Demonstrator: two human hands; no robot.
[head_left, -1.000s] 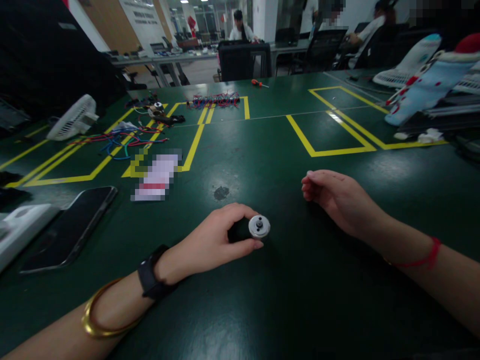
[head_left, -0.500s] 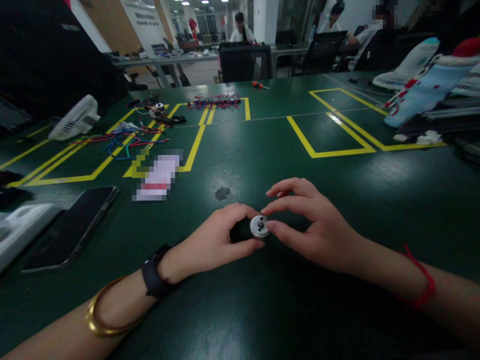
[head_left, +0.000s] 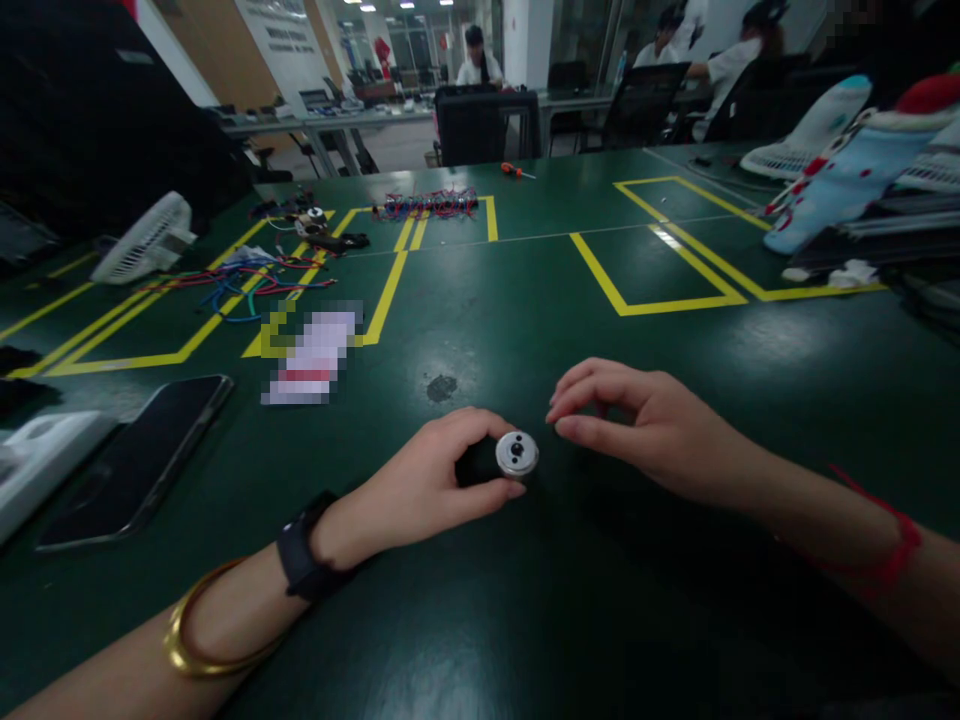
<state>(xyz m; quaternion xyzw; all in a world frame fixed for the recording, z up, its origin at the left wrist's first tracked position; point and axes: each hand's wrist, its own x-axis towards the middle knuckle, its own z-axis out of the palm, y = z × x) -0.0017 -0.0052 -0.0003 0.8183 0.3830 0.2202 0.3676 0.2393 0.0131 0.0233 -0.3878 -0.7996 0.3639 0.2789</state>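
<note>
A small electric motor (head_left: 517,456) stands on the green table with its round silver end facing up. Two dark holes and a dark centre show on that end. My left hand (head_left: 442,475) grips the motor from the left, thumb on the near side and fingers round the far side. To the right and apart from the motor is my right hand (head_left: 637,420). Its thumb and fingertips are drawn together in a pinch, and whatever may be between them is too small or hidden to make out.
A phone (head_left: 142,455) lies at the left beside a white object (head_left: 49,460). Further back are loose wires (head_left: 247,285), a wire bundle (head_left: 427,204), an orange screwdriver (head_left: 513,171) and a white fan (head_left: 146,240). A blue snowman-like figure (head_left: 832,190) stands at the right. Yellow tape marks the table.
My right hand has pulled away from the motor to the right, and its fingers have closed together. My left hand keeps its grip on the motor.
</note>
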